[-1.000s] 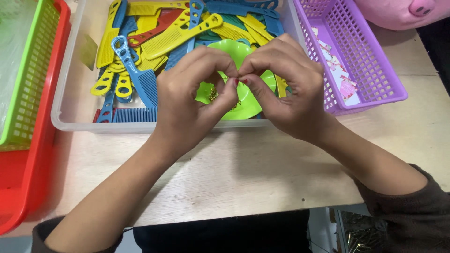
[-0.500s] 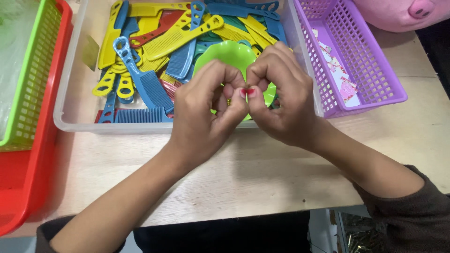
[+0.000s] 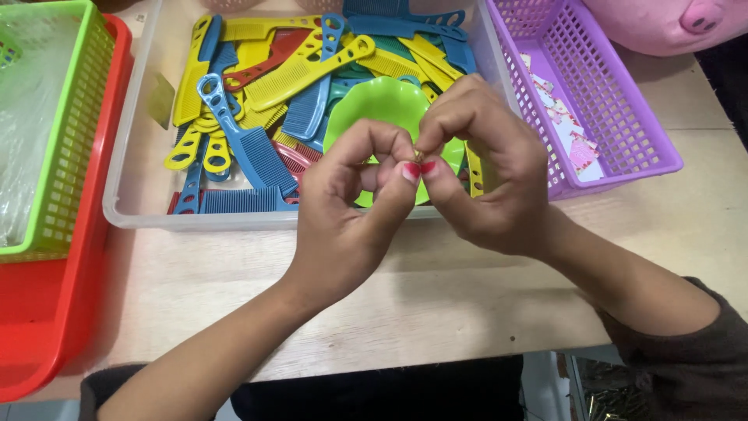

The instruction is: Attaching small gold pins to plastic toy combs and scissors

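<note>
While pinched by both hands' fingers (image 3: 411,170), a tiny gold piece (image 3: 418,156) stays mostly hidden.

Single head-worn view, looking steeply down at close range onto the table (image 3: 436,312) and both hands.

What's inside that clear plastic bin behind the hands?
The clear bin holds yellow, blue and red combs and a green bowl. Both hands cover the bowl's near side.

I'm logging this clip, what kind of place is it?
Probably a small sorting or packing workbench: a clear plastic bin of coloured plastic combs, a purple plastic basket, a pale wooden table.
</note>
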